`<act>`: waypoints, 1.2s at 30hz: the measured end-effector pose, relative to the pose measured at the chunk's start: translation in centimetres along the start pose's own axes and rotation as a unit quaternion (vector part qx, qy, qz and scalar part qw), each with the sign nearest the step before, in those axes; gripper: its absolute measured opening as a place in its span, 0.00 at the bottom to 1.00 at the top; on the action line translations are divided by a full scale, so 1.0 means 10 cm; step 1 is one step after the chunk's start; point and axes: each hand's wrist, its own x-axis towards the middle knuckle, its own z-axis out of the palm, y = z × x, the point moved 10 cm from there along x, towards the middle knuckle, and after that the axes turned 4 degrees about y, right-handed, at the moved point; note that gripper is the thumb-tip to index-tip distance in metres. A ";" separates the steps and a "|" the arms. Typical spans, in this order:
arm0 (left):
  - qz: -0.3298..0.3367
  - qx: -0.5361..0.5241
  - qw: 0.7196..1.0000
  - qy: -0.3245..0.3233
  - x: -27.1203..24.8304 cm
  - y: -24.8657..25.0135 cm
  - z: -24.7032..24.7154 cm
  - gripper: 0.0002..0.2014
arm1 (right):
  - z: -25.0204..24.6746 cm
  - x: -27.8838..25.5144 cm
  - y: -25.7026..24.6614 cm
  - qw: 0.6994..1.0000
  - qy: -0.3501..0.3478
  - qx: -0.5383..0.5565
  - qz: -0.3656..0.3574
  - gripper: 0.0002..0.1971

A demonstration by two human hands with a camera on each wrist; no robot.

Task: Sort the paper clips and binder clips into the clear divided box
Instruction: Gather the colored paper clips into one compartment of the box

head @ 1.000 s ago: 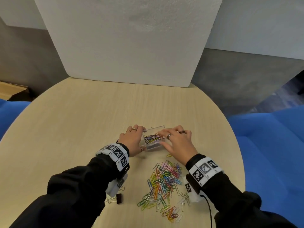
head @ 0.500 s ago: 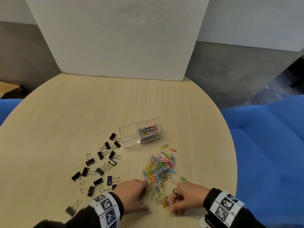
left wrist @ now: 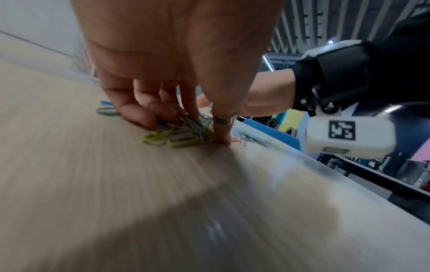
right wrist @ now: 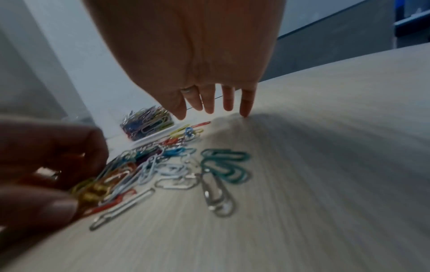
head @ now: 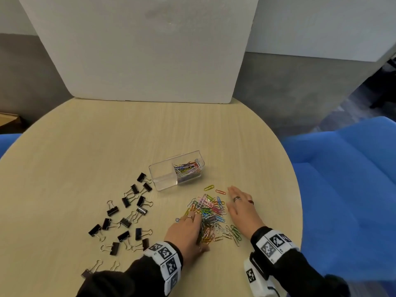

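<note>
A clear divided box stands mid-table; its right compartment holds coloured paper clips, its left one shows nothing inside. A loose pile of coloured paper clips lies in front of it. My left hand sits on the pile's left side, fingers and thumb curled round a bunch of clips. My right hand is at the pile's right edge, fingers straight, little fingertip touching the table. Several black binder clips are scattered to the left.
The round wooden table has a white foam board standing at its far edge. Blue seating lies to the right. Two stray paper clips lie between pile and box.
Both hands left the box a second ago and came back to the near end of the pile. Since then the right hand has opened and reached forward; the left has dug into the pile.
</note>
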 end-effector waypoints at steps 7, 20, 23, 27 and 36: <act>-0.015 -0.048 0.990 0.129 0.06 -0.12 -0.31 0.29 | 0.27 0.08 -0.33 0.994 -0.035 -0.061 -0.086 0.26; 0.014 -0.209 0.960 0.184 -0.05 -0.32 -0.76 0.25 | 0.24 -0.04 -0.45 0.987 -0.065 -0.105 -0.104 0.34; 0.041 -0.183 0.949 0.253 -0.10 -0.35 -1.19 0.22 | 0.37 -0.06 -0.52 0.982 -0.114 -0.104 -0.113 0.44; 0.054 -0.164 0.923 0.344 -0.12 -0.48 -1.67 0.20 | 0.39 -0.11 -0.58 0.986 -0.096 -0.068 -0.117 0.40; -0.043 -0.029 0.985 0.163 0.41 -0.77 -1.52 0.29 | 0.36 -0.08 -0.63 0.993 -0.056 0.043 -0.091 0.17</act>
